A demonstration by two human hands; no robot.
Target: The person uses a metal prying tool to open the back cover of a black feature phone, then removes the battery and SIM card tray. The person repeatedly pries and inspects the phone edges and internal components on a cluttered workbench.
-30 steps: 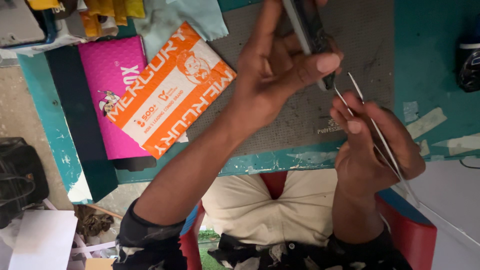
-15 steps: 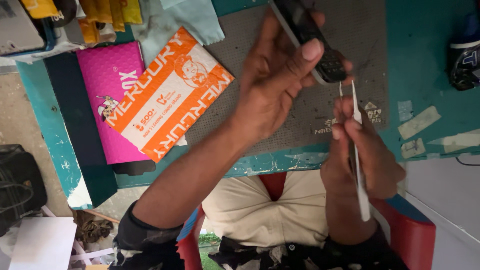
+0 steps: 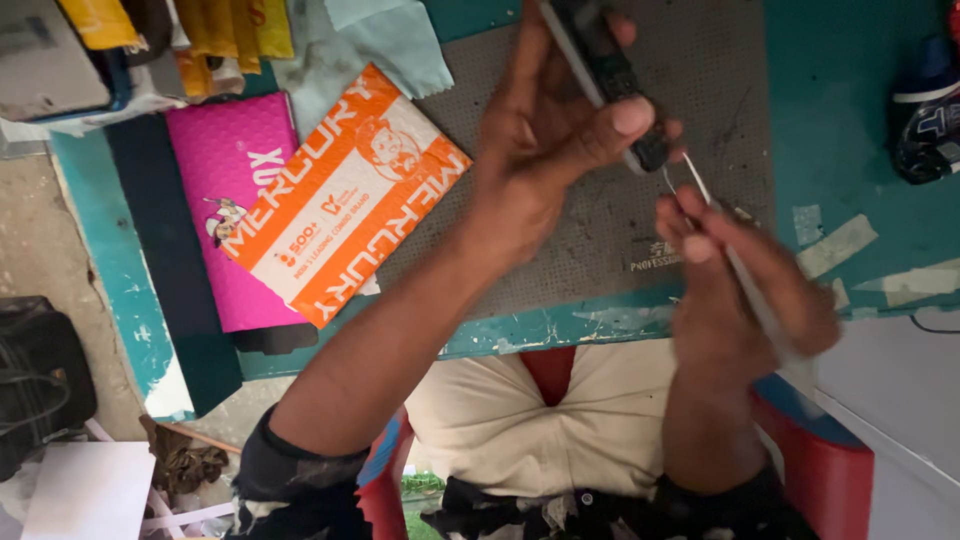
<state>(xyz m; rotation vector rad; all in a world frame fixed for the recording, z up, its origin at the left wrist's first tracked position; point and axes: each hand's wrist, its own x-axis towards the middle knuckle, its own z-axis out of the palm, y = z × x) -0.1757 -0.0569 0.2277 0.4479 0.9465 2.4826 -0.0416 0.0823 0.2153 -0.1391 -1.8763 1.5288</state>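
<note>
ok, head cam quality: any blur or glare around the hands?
Head view: the right hand and its thin tool are smeared by motion blur. The left hand and its dark device are slightly soft, and the device is cropped at the top edge. The orange packet is sharp. Light is even, with no glare.

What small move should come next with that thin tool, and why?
Probably ease the tip of the thin metal tool, pinched in the right hand, against the dark slim device. The left hand grips that device above the grey mat, and the tip sits just beside its lower end.
</note>
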